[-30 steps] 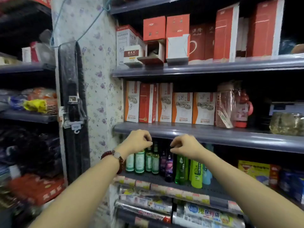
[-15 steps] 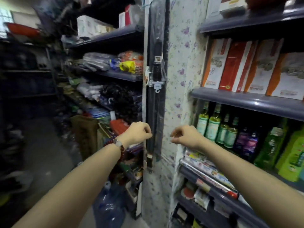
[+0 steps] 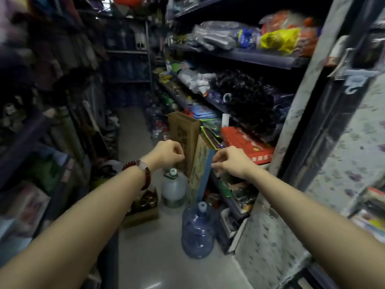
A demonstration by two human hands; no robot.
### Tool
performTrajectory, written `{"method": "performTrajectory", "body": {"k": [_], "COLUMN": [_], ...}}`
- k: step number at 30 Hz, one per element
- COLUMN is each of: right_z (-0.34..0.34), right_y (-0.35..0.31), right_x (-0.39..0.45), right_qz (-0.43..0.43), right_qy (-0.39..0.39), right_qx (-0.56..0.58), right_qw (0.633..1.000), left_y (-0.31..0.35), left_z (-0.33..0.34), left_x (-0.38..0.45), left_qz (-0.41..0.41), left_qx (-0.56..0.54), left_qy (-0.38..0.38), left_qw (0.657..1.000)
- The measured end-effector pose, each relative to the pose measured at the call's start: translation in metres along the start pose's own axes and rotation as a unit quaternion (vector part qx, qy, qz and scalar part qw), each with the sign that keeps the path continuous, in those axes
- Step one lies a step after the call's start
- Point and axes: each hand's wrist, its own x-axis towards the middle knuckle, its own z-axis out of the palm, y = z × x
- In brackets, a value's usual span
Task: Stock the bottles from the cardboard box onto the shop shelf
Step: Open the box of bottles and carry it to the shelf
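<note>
Blue water jug (image 3: 198, 230) on floor; clear jug (image 3: 173, 187)

— What's the room like?
— A narrow, dim aisle with a grey floor (image 3: 145, 257), shiny in spots.
— And the sides?
— Dark shelves (image 3: 260, 58) crammed with goods, and a flowered wall (image 3: 341, 163) on the right.

I count two water jugs on the floor, one blue (image 3: 198, 230) and one clear (image 3: 174, 187), plus one cardboard box (image 3: 141, 213).
</note>
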Motion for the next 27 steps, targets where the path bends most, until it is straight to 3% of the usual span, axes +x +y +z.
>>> {"method": "performTrajectory", "body": {"k": [11, 22, 27], "right_z": [0.160, 0.259, 0.307], "right_y": [-0.025, -0.052, -0.075], "right_x": [0.150, 0.348, 0.421], "right_qz": [-0.005, -0.008, -0.053], "right_qy": [-0.125, -0.221, -0.268], "right_qx": [0.011, 0.035, 0.023], "right_qw": [0.992, 0.975, 0.962], "left_y": [-0.185, -0.319, -0.386], "left_z": [0.008, -0.006, -0.024], "left_x": [0.072, 0.182, 0.224], "left_qz": [-0.149, -0.256, -0.293], "left_qx": [-0.014, -0.049, -0.066], "left_qy": [-0.018, -0.008, 0.004], "left_qw": [0.989, 0.965, 0.954]}}
